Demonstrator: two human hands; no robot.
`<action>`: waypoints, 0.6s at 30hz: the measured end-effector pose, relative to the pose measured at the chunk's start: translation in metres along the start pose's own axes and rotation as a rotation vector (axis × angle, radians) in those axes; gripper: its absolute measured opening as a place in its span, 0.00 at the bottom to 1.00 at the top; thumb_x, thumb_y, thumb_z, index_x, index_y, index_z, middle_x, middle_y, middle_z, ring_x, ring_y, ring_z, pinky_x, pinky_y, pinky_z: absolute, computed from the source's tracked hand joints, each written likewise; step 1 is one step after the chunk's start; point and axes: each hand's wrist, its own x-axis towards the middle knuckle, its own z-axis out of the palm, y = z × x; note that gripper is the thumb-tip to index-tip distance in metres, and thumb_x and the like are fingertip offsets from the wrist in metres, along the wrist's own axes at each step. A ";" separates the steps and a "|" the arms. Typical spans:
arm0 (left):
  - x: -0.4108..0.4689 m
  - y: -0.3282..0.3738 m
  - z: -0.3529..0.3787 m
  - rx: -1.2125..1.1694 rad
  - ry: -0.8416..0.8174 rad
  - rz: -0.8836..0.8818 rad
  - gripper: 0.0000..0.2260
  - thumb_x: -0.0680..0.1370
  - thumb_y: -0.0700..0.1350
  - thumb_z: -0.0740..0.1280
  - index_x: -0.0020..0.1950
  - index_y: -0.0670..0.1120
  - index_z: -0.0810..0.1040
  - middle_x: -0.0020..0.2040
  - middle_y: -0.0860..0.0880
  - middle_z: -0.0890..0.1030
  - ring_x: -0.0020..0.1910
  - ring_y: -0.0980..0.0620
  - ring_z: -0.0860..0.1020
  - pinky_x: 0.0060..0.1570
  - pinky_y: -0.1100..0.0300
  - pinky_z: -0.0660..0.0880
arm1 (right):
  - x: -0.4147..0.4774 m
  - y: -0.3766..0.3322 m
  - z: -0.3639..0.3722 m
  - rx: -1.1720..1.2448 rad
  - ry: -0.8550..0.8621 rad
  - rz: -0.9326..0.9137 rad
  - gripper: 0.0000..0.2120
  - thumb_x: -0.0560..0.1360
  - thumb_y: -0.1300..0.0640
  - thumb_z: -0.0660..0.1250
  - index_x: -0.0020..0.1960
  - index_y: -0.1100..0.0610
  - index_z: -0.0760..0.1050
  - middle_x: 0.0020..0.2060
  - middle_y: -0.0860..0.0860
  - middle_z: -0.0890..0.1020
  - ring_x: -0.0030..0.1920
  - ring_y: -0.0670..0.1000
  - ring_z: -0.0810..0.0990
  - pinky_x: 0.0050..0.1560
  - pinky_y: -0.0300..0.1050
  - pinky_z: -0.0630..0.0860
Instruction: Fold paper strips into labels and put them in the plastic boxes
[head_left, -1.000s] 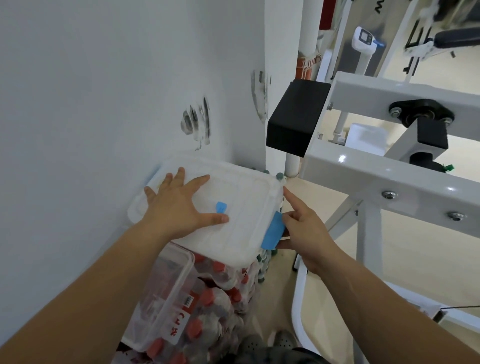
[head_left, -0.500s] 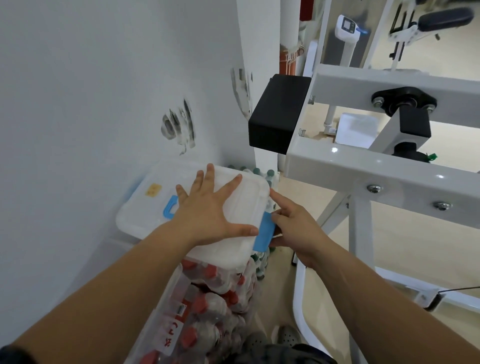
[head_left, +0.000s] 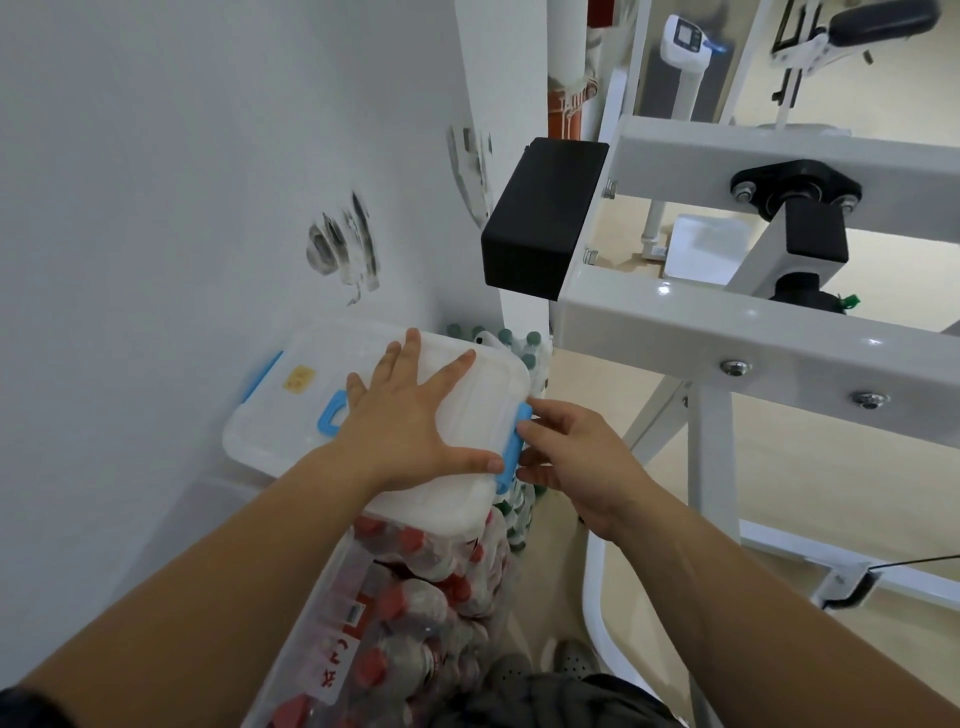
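- Head view: our left hand (head_left: 415, 421) lies flat, fingers spread, atop the box (head_left: 283, 441), steadying it.
- Our right hand (head_left: 584, 460) pinches its blue clasp (head_left: 511, 447), likely to latch it.
- Box rests on bottle packs (head_left: 415, 597).

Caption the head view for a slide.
Left hand presses translucent white plastic box lid; right hand grips its blue side latch.

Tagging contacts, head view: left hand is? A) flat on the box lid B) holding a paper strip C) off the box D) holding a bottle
A: the left hand lies spread flat on the lid, while the right hand pinches the blue latch.
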 end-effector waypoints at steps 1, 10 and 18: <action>0.000 0.000 0.000 -0.002 0.002 -0.001 0.54 0.57 0.83 0.57 0.76 0.68 0.36 0.80 0.48 0.34 0.80 0.42 0.39 0.74 0.31 0.47 | 0.000 0.001 0.002 0.024 -0.003 0.003 0.16 0.82 0.56 0.65 0.69 0.53 0.75 0.54 0.55 0.83 0.50 0.57 0.83 0.54 0.54 0.85; 0.001 -0.004 -0.004 -0.015 -0.015 0.019 0.53 0.59 0.83 0.56 0.76 0.66 0.35 0.80 0.49 0.34 0.80 0.43 0.40 0.75 0.33 0.46 | -0.003 -0.008 0.017 -0.009 0.066 -0.032 0.21 0.81 0.53 0.67 0.73 0.51 0.70 0.48 0.51 0.82 0.44 0.49 0.81 0.45 0.43 0.82; -0.014 -0.036 -0.001 -0.141 0.211 -0.066 0.48 0.63 0.81 0.51 0.79 0.62 0.45 0.82 0.50 0.45 0.80 0.45 0.43 0.76 0.37 0.44 | -0.004 -0.018 0.029 -0.721 0.291 -0.427 0.31 0.79 0.45 0.67 0.78 0.43 0.58 0.73 0.49 0.68 0.71 0.51 0.68 0.74 0.53 0.68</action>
